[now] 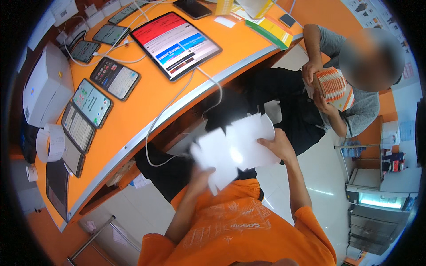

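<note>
I hold a white, glossy sheet of cut card (237,144) in front of my lap; its notched edges and flaps look like an unfolded box. My left hand (202,181) grips the lower left part, thumb on top, slightly blurred by motion. At the upper right edge my right hand (278,145) pinches the card, thumb over the face and fingers behind. A bright reflection lies near the sheet's middle. What the fingers touch underneath is hidden.
An orange counter (133,104) at left carries a tablet (176,45), several phones (92,103), cables, a white box-shaped device (48,86) and a paper roll (49,142). Opposite, a seated person holds a stack of orange-and-white cartons (332,88). A white cable (153,133) hangs off the counter edge.
</note>
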Motion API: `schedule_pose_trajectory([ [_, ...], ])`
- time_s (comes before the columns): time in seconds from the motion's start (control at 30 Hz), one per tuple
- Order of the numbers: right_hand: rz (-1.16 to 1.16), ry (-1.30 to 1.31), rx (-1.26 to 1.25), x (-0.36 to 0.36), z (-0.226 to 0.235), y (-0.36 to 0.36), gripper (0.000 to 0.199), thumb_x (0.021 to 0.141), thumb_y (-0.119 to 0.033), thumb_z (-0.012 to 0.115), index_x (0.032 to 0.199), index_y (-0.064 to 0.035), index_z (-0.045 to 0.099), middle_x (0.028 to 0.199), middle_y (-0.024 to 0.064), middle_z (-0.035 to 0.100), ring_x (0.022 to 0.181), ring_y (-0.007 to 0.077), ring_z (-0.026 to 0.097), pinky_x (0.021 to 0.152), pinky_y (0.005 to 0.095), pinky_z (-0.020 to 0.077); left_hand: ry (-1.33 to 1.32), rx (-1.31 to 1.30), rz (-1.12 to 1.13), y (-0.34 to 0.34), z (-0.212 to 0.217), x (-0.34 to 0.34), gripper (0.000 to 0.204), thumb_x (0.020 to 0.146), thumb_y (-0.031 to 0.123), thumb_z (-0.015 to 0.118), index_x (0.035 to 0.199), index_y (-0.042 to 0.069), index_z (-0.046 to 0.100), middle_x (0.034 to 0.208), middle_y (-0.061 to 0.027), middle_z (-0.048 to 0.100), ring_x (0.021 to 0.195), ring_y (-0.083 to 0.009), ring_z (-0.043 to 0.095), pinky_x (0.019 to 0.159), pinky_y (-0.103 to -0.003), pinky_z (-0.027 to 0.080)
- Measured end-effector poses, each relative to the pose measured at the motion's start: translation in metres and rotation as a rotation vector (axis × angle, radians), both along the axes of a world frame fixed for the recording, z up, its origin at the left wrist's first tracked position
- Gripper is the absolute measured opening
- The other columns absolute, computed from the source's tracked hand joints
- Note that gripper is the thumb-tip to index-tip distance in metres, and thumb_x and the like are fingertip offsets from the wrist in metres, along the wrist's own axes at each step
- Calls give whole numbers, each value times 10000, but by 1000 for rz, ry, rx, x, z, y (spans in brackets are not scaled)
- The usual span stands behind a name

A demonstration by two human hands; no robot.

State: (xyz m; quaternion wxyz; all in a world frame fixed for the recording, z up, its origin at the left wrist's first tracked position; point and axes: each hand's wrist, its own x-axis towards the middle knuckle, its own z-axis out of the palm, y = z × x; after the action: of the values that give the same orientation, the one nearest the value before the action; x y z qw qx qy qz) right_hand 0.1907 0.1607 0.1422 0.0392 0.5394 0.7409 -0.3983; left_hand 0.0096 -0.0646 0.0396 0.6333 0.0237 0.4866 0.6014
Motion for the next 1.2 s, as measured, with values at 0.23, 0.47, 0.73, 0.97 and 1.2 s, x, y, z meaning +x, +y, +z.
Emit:
schedule_pose_trajectory([
  [0.23, 27, -2, 309, -23, 0, -37, 266, 907, -58, 618, 1127, 85, 663, 966, 322, 698, 867, 466, 703, 838, 480, 573, 8, -16, -84, -3, -11, 13, 654, 869, -25, 550, 1475, -7, 305, 1293, -148, 523, 1207, -247, 558, 989, -387, 506],
  [0.47, 175, -74, 300, -45, 18, -84, 344, 907, -77, 591, 1210, 78, 541, 886, 334, 677, 834, 506, 674, 822, 538, 542, 5, 133, -147, -8, -21, 19, 615, 902, 9, 570, 1462, -9, 317, 1305, -123, 519, 1180, -198, 561, 955, -355, 521],
  [0.73, 280, -171, 211, -63, 0, -110, 418, 919, -186, 607, 1211, 77, 466, 1052, 346, 658, 870, 478, 691, 823, 527, 552, -84, 160, 14, -14, -51, 45, 565, 896, -29, 584, 1426, 6, 391, 1228, -102, 565, 1096, -215, 604, 904, -366, 543],
  [0.97, 434, -188, 454, -79, -61, -133, 473, 863, -212, 637, 1201, 87, 498, 1222, 413, 548, 992, 499, 655, 812, 524, 558, -372, 179, 89, -31, -76, 36, 588, 865, -50, 611, 1417, 27, 424, 1231, -108, 578, 1132, -245, 604, 930, -395, 538],
  [1.2, 299, -239, 237, -59, -3, -102, 528, 848, -221, 641, 1261, 88, 529, 1071, 283, 682, 910, 381, 714, 810, 437, 578, -345, 151, 86, -30, -59, 21, 573, 838, -38, 613, 1389, 7, 462, 1226, -133, 592, 1138, -270, 613, 949, -416, 539],
])
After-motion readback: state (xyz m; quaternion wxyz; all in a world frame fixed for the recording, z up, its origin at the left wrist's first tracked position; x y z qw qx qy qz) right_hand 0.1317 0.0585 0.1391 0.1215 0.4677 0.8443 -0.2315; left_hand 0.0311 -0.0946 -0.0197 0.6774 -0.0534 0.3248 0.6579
